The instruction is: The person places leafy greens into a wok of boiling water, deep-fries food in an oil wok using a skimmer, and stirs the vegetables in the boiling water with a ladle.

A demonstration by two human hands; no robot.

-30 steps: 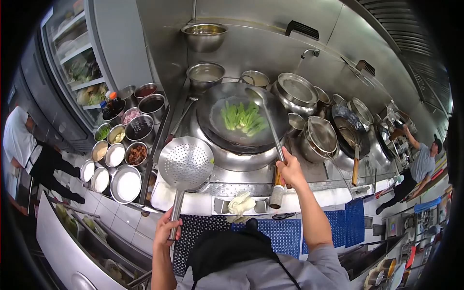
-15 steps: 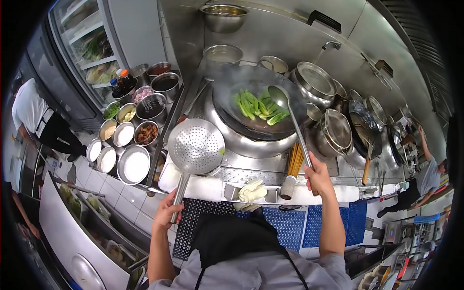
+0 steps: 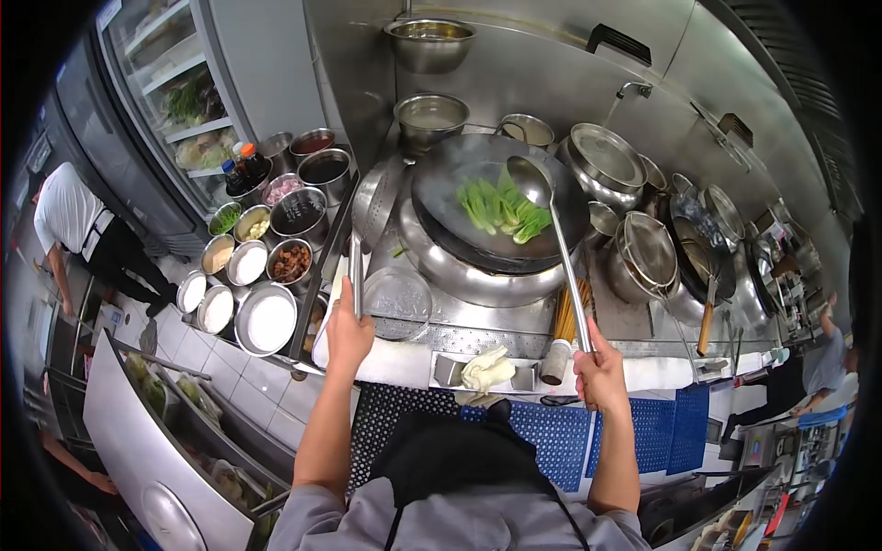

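Observation:
My left hand (image 3: 350,332) is wrapped round the handle of a perforated strainer (image 3: 375,204), which is tilted nearly edge-on at the left of the stove. My right hand (image 3: 602,375) grips the long handle of a metal ladle (image 3: 530,182). The ladle's bowl is over the black wok (image 3: 441,188), touching or just above the green leafy vegetables (image 3: 496,209) in it. A shallow clear round dish or lid (image 3: 393,303) lies on the counter between the strainer and the wok. A bamboo brush (image 3: 558,354) stands near my right hand.
Metal containers of seasonings (image 3: 266,317) and sauce bottles (image 3: 254,162) are at the left. Bowls (image 3: 430,119) stand behind the wok, stacked pots and strainers (image 3: 648,250) to its right. A crumpled cloth (image 3: 489,369) is on the front edge. People (image 3: 78,216) stand at both sides.
The strainer has turned from facing up to nearly edge-on and moved away from me, uncovering the counter beneath. The ladle, over the wok's right side, has shifted slightly, and the steam has thinned.

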